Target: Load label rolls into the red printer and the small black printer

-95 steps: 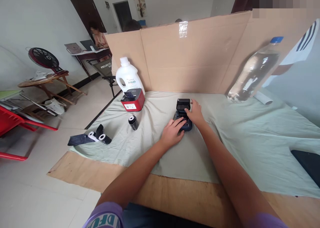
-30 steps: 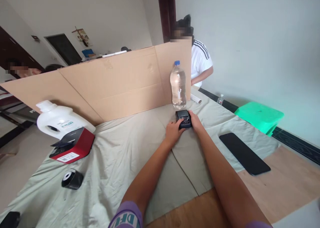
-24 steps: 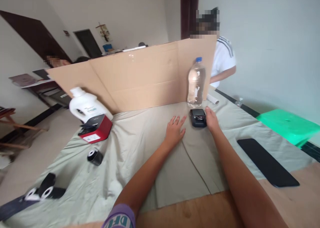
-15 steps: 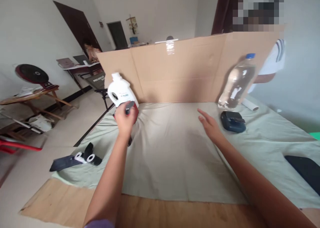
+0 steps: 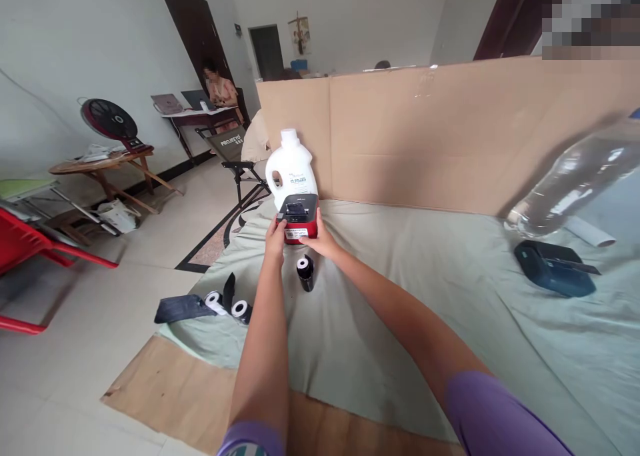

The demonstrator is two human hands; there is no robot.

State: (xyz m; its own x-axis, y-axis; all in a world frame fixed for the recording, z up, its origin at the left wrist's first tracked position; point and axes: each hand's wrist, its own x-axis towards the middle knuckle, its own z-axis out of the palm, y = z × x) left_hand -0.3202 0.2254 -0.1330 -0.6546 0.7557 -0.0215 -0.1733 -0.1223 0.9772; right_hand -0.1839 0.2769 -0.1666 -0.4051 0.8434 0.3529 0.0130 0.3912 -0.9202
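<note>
A small red and black label printer stands on the pale green cloth near the table's far left. My left hand grips its left side and my right hand grips its right front corner. Just in front of it a black paper roll stands on the cloth, between my forearms. A dark blue printer lies alone at the right, by a clear water bottle.
A white detergent jug stands behind the red printer, against a cardboard screen. Two more rolls and a dark sheet lie at the cloth's left edge. A person sits at a desk far back left.
Both hands left the dark blue printer at the right and moved across to the red printer at the left, where they now hold it. The view swung left with them.
</note>
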